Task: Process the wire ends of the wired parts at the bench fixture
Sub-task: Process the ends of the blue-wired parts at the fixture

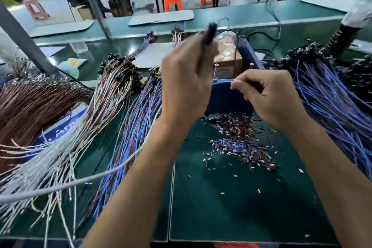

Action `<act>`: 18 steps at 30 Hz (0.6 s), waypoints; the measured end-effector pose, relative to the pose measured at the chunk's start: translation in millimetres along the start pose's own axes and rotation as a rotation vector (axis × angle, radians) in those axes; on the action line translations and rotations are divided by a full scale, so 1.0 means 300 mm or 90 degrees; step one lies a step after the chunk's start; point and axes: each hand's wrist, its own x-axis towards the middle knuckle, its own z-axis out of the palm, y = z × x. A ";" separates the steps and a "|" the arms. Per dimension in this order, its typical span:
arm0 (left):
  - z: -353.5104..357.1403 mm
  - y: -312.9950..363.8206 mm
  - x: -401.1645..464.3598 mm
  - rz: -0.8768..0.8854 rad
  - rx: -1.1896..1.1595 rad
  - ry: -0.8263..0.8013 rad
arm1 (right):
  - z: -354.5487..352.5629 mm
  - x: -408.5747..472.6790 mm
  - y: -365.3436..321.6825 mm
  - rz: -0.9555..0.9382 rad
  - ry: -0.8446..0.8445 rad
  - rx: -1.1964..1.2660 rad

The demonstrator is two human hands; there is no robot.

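Far left of the green desk (231, 207) there's a big fan of brown wires (30, 106) spilling over a blue-and-white box (64, 125), then a spread of pale pinkish wires (84, 137) whose loose ends run right out to the near edge and bottom-left corner. Next over is a bundle of blue and purple wires (132, 131), with a thick grey cable (80, 181) cutting across all of it toward the left edge. The left hand (185, 86) is up in the middle, fingers curled around a dark wired part (209, 32) that sticks up past the fingers, pretty blurry so I can't make out details. Right beside it sits the blue fixture (229, 98), with a brown cardboard box (229, 56) behind it. The right hand (269, 96) is at the fixture's top edge, thumb and fingertip pinching a thin wire end (234, 81) right over it. In front of the fixture there's a scatter of cut insulation bits (241, 143), and the near part of the desk between the forearms is the only real open room. Far right is another heap of blue wires (332, 106) with black ends, running off the right edge.
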 end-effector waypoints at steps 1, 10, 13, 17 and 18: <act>0.020 0.014 -0.048 0.040 0.004 -0.089 | 0.004 -0.017 0.015 -0.014 0.021 -0.015; 0.158 -0.028 -0.284 0.039 0.004 -0.320 | 0.047 -0.126 0.131 0.073 0.026 0.104; 0.148 -0.076 -0.281 0.032 0.016 -0.302 | 0.057 -0.125 0.142 0.089 0.011 0.094; 0.124 -0.114 -0.284 -0.012 0.050 -0.237 | 0.020 -0.142 0.165 0.142 0.009 0.133; 0.121 -0.122 -0.286 -0.032 0.062 -0.215 | 0.015 -0.146 0.170 0.155 0.005 0.142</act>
